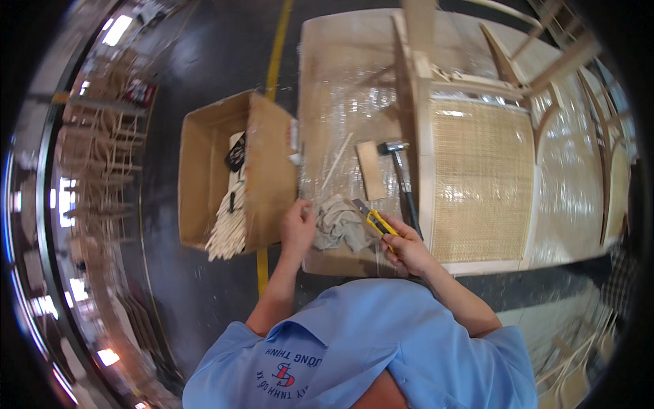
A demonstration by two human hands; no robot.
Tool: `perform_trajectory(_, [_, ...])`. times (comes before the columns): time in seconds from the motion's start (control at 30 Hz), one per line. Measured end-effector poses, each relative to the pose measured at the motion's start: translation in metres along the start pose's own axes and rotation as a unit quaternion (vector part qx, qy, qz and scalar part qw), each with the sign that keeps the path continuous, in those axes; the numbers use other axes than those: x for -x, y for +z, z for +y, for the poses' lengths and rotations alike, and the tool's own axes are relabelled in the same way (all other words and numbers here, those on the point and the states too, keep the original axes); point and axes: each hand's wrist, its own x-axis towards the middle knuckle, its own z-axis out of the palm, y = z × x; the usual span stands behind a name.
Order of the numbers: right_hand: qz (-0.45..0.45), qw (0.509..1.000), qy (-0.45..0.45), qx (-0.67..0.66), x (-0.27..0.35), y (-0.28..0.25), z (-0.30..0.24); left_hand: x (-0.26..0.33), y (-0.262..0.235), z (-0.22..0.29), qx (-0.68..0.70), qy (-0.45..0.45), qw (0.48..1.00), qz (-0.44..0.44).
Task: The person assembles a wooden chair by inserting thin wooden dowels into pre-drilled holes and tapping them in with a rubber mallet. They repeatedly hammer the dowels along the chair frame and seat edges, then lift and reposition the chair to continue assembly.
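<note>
Right hand: From where I stand, the right hand is wrapped around a yellow utility knife, fingers closed on its handle.
Knife: It sits over the near part of the work surface, slanting away from the hand, its tip up and to the left, just at the right edge of the rag.
Left hand: The left hand is at the surface's left edge, between the box and the rag, fingers curled; I cannot tell whether anything is pinched in them.
Rag: A crumpled greyish rag lies between the two hands.
Work surface: The work surface is pale brown and shines as if under clear film.
Mallet: Beyond the knife lies a mallet, dark-handled, its head pointing away from the person.
Block and stick: Left of the mallet is a flat wooden block, then a thin pale stick lying aslant.
Frame: To the right, a pale wooden frame borders a woven panel.
Box: On the left stands an open cardboard box, holding a bundle of pale sticks and a black item.
Clothing: The person wears a light blue shirt.
</note>
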Motion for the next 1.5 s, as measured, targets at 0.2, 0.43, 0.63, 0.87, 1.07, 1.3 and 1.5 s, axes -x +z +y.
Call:
perform_trajectory(0.2, [0.018,0.992,0.103,0.073,-0.026,0.010,0.040,0.050,0.043,-0.027,0.005,0.038,0.997,0.074])
perform_trajectory(0.43, [0.049,0.820,-0.250,0.512,-0.016,-0.042,0.042,0.055,0.054,-0.005,0.041,0.014,0.995,0.084])
perform_trajectory(0.63, [0.099,0.650,-0.267,0.705,-0.010,-0.006,0.008,0.091,-0.023,0.066,0.143,0.004,0.989,0.040])
perform_trajectory(0.87, [0.039,0.751,-0.296,0.590,0.082,-0.028,-0.006,0.064,-0.206,0.032,-0.244,-0.103,0.943,0.199])
perform_trajectory(1.07, [0.111,0.765,-0.310,0.554,0.138,-0.066,-0.013,0.026,-0.198,0.053,-0.389,-0.190,0.901,0.013])
perform_trajectory(1.3, [0.206,0.791,-0.305,0.489,0.192,-0.092,-0.002,0.037,-0.225,0.071,-0.471,-0.172,0.863,0.060])
perform_trajectory(1.5, [0.247,0.816,-0.261,0.453,0.225,-0.113,0.019,0.185,-0.354,0.035,-0.424,-0.083,0.876,0.214])
